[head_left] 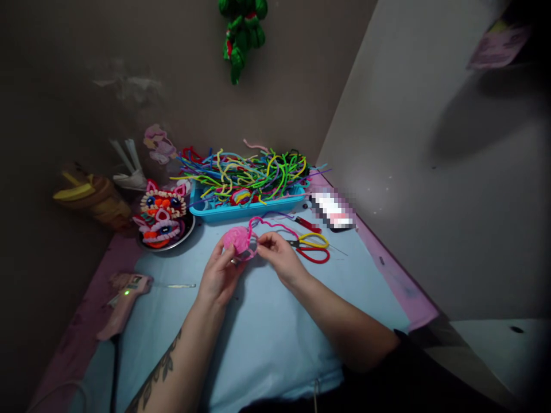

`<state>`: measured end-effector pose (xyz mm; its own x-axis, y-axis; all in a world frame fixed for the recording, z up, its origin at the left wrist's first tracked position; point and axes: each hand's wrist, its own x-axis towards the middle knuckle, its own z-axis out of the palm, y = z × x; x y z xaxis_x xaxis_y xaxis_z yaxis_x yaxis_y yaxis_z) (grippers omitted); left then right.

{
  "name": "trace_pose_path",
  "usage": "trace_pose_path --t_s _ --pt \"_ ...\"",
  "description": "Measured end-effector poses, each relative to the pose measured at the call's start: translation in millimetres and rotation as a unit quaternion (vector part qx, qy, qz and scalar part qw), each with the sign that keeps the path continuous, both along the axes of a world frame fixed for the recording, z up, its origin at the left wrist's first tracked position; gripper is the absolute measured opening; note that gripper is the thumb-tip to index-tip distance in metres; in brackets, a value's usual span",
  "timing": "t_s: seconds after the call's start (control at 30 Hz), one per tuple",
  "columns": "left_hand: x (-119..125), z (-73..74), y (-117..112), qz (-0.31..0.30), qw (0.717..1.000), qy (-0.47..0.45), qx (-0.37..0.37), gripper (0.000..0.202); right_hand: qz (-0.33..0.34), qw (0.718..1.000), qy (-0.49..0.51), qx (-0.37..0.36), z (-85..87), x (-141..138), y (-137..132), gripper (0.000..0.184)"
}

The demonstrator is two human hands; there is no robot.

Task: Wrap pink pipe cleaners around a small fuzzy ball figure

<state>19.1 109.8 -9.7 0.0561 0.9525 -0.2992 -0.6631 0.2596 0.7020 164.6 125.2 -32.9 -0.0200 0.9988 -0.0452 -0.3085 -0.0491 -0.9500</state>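
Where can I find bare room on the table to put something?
On the light blue cover: between the bare forearms, and between the pink glue gun and left forearm. Crowded: the far side, with the blue plastic tray of fuzzy coloured stems and metal bowl; also beside the right hand, at the red-and-yellow-handled scissors.

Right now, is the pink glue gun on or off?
Apparently on: a green light glows on the glue gun. Whether it's hot, I cannot tell.
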Motion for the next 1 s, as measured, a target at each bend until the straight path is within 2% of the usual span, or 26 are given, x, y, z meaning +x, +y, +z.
trace_pose_path --t_s 0.1,0.17,0.23,0.3,0.37,0.43,0.47,0.5,0.57,0.67,0.73,0.8,0.87,0.93,1.0 --pt "-4 2.3 1 -0.012 1.000 -0.001 -0.001 0.035 -0.091 0.988 -0.105 0.062 4.8 16 6 0.018" --pt "-7 3.8 1 -0.020 1.000 -0.001 0.002 0.034 -0.134 0.963 -0.212 0.099 7.5 33 12 0.016" --pt "-10 5.3 2 -0.027 1.000 0.001 0.008 0.035 -0.137 0.904 -0.382 0.134 8.4 49 19 0.023" --pt "-12 6.5 2 -0.033 0.999 0.004 0.012 0.035 -0.117 0.830 -0.532 0.121 6.8 62 25 0.028" --pt "-15 6.9 3 -0.040 0.999 0.000 0.014 0.035 -0.081 0.771 -0.624 0.095 3.8 69 29 0.023" --pt "-18 6.7 2 -0.046 0.999 -0.007 0.016 0.035 -0.051 0.739 -0.667 0.082 1.2 71 32 0.014" --pt "-19 6.7 2 -0.048 0.999 -0.009 0.018 0.035 -0.046 0.733 -0.674 0.083 0.8 71 32 0.013" --pt "-20 6.8 2 -0.048 0.999 -0.010 0.019 0.035 -0.051 0.734 -0.671 0.090 1.0 71 33 0.014" --pt "-20 7.4 2 -0.047 0.999 -0.008 0.023 0.034 -0.091 0.756 -0.637 0.119 3.7 70 31 0.020" --pt "-20 8.7 2 -0.057 0.998 0.000 0.023 0.033 -0.170 0.814 -0.524 0.183 10.4 68 25 0.025" --pt "-19 9.1 3 -0.067 0.998 0.008 0.017 0.033 -0.190 0.863 -0.423 0.198 14.0 66 19 0.025" --pt "-18 8.7 3 -0.074 0.997 0.010 0.010 0.032 -0.170 0.915 -0.318 0.182 15.8 64 14 0.022" --pt "-18 8.0 3 -0.079 0.997 0.009 0.004 0.032 -0.131 0.948 -0.240 0.162 16.6 61 10 0.021" --pt "-17 7.9 2 -0.085 0.996 0.005 -0.001 0.034 -0.091 0.958 -0.216 0.166 18.1 60 8 0.019" --pt "-17 8.3 1 -0.095 0.995 -0.001 -0.007 0.035 -0.063 0.952 -0.232 0.188 20.9 58 7 0.016"
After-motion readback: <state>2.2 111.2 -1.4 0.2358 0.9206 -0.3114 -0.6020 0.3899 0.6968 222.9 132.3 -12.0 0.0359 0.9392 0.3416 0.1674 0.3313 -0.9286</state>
